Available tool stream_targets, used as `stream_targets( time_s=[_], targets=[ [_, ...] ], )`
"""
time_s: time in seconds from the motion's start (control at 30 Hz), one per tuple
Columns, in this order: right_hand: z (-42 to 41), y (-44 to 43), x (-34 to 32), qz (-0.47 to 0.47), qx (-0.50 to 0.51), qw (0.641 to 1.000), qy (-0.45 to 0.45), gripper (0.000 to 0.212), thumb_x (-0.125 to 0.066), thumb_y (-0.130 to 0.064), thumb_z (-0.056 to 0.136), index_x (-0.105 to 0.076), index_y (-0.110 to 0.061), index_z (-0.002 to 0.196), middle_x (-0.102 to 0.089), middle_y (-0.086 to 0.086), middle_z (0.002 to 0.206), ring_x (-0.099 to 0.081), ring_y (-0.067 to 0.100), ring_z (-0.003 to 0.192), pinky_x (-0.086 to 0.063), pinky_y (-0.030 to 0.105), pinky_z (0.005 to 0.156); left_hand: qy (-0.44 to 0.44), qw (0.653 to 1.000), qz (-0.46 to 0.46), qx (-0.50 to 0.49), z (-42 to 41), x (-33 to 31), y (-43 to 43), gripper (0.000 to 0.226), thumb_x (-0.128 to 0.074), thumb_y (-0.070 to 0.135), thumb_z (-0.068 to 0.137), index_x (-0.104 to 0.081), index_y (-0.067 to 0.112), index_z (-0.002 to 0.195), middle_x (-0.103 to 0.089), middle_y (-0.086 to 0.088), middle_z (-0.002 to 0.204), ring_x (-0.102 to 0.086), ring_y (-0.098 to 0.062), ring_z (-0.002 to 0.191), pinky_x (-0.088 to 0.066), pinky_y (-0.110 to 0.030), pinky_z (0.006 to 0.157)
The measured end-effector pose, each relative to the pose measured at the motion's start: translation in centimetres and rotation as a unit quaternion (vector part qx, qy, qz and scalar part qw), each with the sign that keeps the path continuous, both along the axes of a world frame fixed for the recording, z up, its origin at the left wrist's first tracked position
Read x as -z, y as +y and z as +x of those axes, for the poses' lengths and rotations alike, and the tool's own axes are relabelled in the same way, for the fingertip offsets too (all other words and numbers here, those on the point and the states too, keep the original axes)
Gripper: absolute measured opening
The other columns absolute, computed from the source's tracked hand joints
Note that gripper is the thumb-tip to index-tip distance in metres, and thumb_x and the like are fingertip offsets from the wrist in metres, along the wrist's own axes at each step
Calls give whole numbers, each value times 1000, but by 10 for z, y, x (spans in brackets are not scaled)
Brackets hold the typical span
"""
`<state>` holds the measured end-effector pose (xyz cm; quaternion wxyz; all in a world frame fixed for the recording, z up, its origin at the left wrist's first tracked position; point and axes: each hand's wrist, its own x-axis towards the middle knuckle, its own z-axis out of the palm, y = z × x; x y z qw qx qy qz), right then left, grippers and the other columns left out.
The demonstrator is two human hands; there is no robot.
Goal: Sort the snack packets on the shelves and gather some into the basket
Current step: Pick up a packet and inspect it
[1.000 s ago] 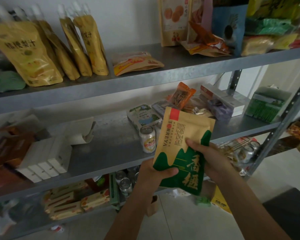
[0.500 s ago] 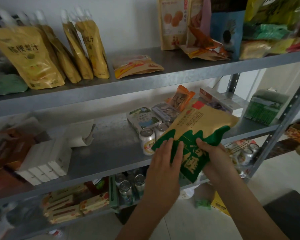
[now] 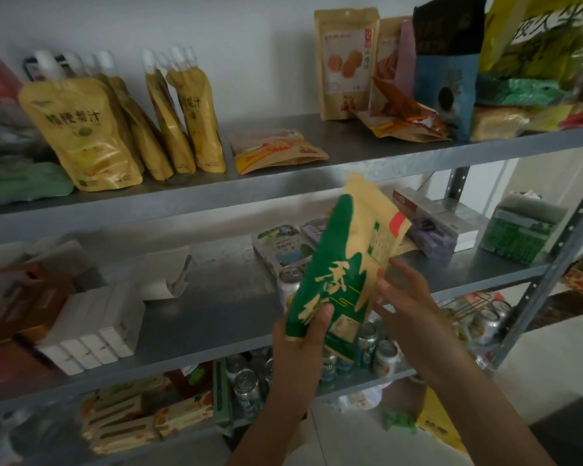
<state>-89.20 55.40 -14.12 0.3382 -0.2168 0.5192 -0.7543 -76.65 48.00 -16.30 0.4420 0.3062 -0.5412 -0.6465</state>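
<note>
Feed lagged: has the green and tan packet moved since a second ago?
Yes. The green and tan packet has risen: its top now overlaps the upper shelf's front edge.

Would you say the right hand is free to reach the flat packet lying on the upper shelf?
Probably yes. The right hand is open, fingertips just by the green packet that the left hand grips, and the flat packet lies alone near the front of the upper shelf, nothing before it.
</note>
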Motion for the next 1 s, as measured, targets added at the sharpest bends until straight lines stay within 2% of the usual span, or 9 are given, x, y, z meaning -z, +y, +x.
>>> stream_targets(
  time_s=[0.13,0.3,0.37,0.43,0.53,0.6,0.73,0.87,1.0],
  targets=[
    [-1,-6,-4,4,-26,999,31,48,-65,-26,75,-56,-17,121,-71,1,109,-67,20,102,-52,42,84,75,996,34,25,1,-11,-3,30,-66,12,78,-65,19,107,-75,5,99,-70,-13,94,-58,-31,81],
    [-9,-15,-13,-58,-12,997,57,71,-86,-52,51,-69,-16,109,-70,13,111,-68,30,100,-58,39,77,35,993,-65,87,1,-32,-10,23,-63,5,85,-63,22,100,-73,19,89,-68,2,85,-52,-12,69],
    [-13,-18,-27,-77,4,994,71,74,-87,-52,48,-67,-14,108,-71,13,109,-69,29,98,-59,37,72,-24,981,-162,103,3,-35,-24,15,-62,22,88,-62,25,103,-73,18,93,-67,5,88,-52,-12,71],
    [-20,-22,-50,-85,30,991,97,62,-83,-47,55,-67,-14,105,-72,10,105,-69,26,96,-60,36,71,-115,931,-341,64,1,-37,-48,45,-46,58,91,-51,32,127,-62,6,128,-58,-6,117,-50,-29,94],
    [-33,-36,-92,-84,75,979,170,23,-65,-28,81,-65,-20,102,-73,3,102,-69,22,96,-58,40,80,-311,730,-596,-123,-10,-38,-110,75,-10,69,92,-20,23,151,-13,-10,160,-11,-25,148,-15,-44,119],
    [-47,-58,-118,-84,102,971,201,12,-59,-22,92,-65,-22,102,-73,1,101,-70,20,94,-56,40,80,-342,666,-625,-223,-16,-56,-140,78,-10,66,94,-14,14,152,-11,-12,159,-5,-26,148,-7,-44,120],
    [-81,-137,-165,-69,86,982,157,22,-54,-17,96,-60,-12,117,-69,3,106,-68,19,94,-56,34,78,-396,558,-644,-342,-38,-65,-179,73,-17,61,97,-18,13,152,-22,-10,157,-18,-26,146,-17,-43,117],
    [-97,-207,-175,55,41,942,329,37,-57,-7,92,-51,-5,129,-57,10,124,-55,21,113,-50,23,90,-363,507,-669,-404,-49,-57,-193,71,-30,61,96,-34,14,148,-32,-11,153,-31,-28,141,-27,-41,113],
    [-100,-240,-161,287,-11,766,575,41,-37,-29,102,-44,-18,141,-39,11,148,-36,27,136,-30,34,109,-353,488,-676,-424,-48,-55,-195,71,-31,61,96,-31,14,149,-31,-10,153,-33,-26,140,-24,-39,113]
  ],
)
